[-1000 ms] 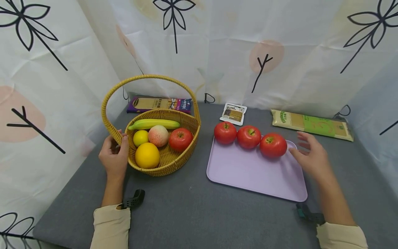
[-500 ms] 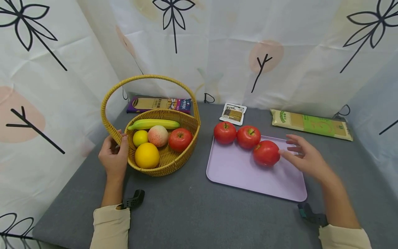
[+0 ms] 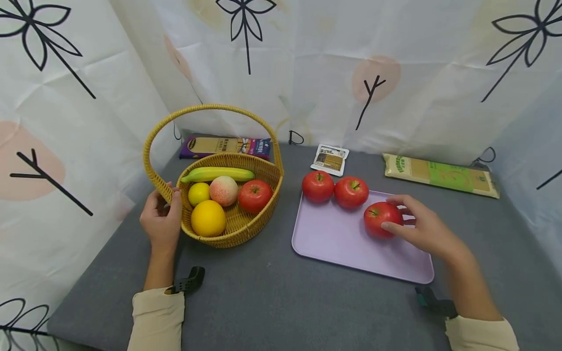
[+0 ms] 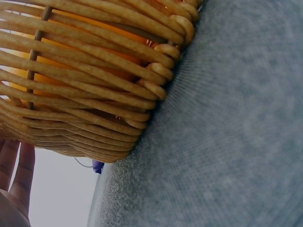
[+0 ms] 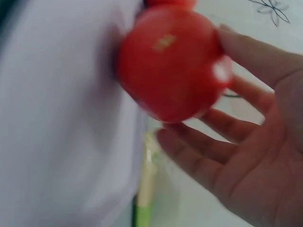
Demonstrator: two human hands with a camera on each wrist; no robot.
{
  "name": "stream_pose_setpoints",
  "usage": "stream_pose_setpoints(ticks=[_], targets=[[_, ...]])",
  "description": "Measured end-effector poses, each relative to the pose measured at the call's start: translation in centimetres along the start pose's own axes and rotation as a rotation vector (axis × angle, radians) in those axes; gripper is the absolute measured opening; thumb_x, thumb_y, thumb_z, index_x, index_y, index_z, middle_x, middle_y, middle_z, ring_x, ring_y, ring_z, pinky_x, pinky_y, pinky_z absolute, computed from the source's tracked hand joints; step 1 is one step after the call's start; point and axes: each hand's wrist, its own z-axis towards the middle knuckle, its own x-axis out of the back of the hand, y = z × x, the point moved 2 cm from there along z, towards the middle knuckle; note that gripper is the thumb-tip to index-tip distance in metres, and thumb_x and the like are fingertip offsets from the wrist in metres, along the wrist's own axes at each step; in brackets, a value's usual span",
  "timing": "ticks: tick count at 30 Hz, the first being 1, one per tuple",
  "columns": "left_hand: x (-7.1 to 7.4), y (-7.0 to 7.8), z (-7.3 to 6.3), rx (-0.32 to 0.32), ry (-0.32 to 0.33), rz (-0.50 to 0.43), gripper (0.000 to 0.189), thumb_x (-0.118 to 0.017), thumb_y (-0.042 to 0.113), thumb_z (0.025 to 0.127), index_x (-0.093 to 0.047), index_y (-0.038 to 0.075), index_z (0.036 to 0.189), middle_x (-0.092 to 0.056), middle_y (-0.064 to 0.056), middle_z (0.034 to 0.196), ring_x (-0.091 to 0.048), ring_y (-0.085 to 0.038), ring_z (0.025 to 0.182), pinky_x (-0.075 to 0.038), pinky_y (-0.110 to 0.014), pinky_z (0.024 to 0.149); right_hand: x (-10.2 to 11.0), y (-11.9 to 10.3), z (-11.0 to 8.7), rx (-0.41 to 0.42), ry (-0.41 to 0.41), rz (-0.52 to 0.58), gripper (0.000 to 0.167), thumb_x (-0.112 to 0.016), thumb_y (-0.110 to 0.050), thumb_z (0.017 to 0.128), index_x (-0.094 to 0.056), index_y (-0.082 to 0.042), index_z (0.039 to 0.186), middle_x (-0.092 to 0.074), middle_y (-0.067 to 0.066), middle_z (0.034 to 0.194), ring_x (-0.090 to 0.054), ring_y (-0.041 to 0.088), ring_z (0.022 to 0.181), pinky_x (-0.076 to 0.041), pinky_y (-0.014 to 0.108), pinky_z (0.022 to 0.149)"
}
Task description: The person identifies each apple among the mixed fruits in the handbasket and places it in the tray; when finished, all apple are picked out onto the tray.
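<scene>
My left hand (image 3: 162, 214) grips the yellow wicker basket (image 3: 239, 238) where its tall handle meets the left rim. Inside lie a banana (image 3: 217, 174), a small yellow fruit (image 3: 198, 194), a peach (image 3: 224, 190), an orange (image 3: 208, 219) and a tomato (image 3: 255, 196). The left wrist view shows the woven wall (image 4: 90, 71) close up. Over the lilac tray (image 3: 333, 243), my right hand (image 3: 421, 226) holds a tomato (image 5: 165, 66) between thumb and fingers, its stem side turned to the left. Two more tomatoes, a left one (image 3: 318, 186) and a middle one (image 3: 351, 192), sit at the tray's back edge.
Behind the basket lies a purple noodle packet (image 3: 226, 147). A small white sachet (image 3: 330, 160) is behind the tray, and a green-and-yellow packet (image 3: 439, 174) lies at the back right. Patterned white curtains (image 3: 307, 87) enclose the grey table (image 3: 246, 302).
The right-hand tomato has come away from the back row toward the tray's middle and turned. My right hand has moved left and closed round it. The left hand stays on the basket.
</scene>
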Motion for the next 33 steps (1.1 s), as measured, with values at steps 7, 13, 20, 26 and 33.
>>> stream_pose_setpoints(ticks=[7, 13, 20, 26, 33], targets=[[0.3, -0.2, -0.1, 0.014, 0.008, -0.030, 0.026, -0.067, -0.006, 0.088, -0.067, -0.017, 0.112, -0.066, -0.034, 0.100, -0.068, -0.011, 0.084, -0.054, -0.016, 0.072, 2.1, 1.6, -1.3, -0.091, -0.138, -0.088, 0.066, -0.076, -0.023, 0.090, -0.046, 0.000, 0.144, -0.052, 0.030, 0.131, -0.055, 0.052, 0.111, -0.058, 0.055, 0.077], [0.5, -0.3, -0.3, 0.024, 0.015, -0.025, 0.027, -0.067, -0.005, 0.089, -0.066, -0.018, 0.112, -0.067, -0.033, 0.099, -0.068, -0.010, 0.085, -0.054, -0.015, 0.072, 2.1, 2.0, -1.2, -0.137, -0.145, -0.122, 0.070, -0.080, -0.027, 0.086, -0.046, 0.007, 0.138, -0.054, 0.032, 0.127, -0.056, 0.052, 0.110, -0.058, 0.054, 0.077], [0.3, -0.1, -0.3, 0.020, 0.011, -0.020, 0.026, -0.067, -0.006, 0.088, -0.067, -0.017, 0.112, -0.065, -0.036, 0.101, -0.068, -0.010, 0.086, -0.054, -0.016, 0.073, 1.0, 1.3, -0.2, -0.087, -0.081, -0.118, 0.081, -0.082, -0.031, 0.084, -0.042, 0.000, 0.147, -0.051, 0.029, 0.133, -0.057, 0.048, 0.111, -0.056, 0.056, 0.083], [-0.1, 0.0, 0.0, 0.024, 0.001, -0.016, 0.027, -0.067, -0.004, 0.089, -0.066, -0.018, 0.113, -0.067, -0.032, 0.100, -0.068, -0.008, 0.086, -0.054, -0.016, 0.073, 0.5, 1.7, 0.1, -0.094, 0.113, -0.139, 0.065, -0.081, -0.021, 0.086, -0.051, 0.000, 0.140, -0.052, 0.027, 0.130, -0.059, 0.045, 0.104, -0.057, 0.058, 0.078], [0.0, 0.2, 0.0, 0.033, 0.000, 0.006, 0.027, -0.067, -0.003, 0.090, -0.066, -0.017, 0.113, -0.068, -0.029, 0.100, -0.068, -0.007, 0.086, -0.054, -0.015, 0.073, -0.2, 1.7, 0.4, -0.120, 0.282, -0.154, 0.051, -0.077, -0.011, 0.087, -0.057, 0.005, 0.131, -0.052, 0.027, 0.124, -0.064, 0.040, 0.093, -0.059, 0.051, 0.070]])
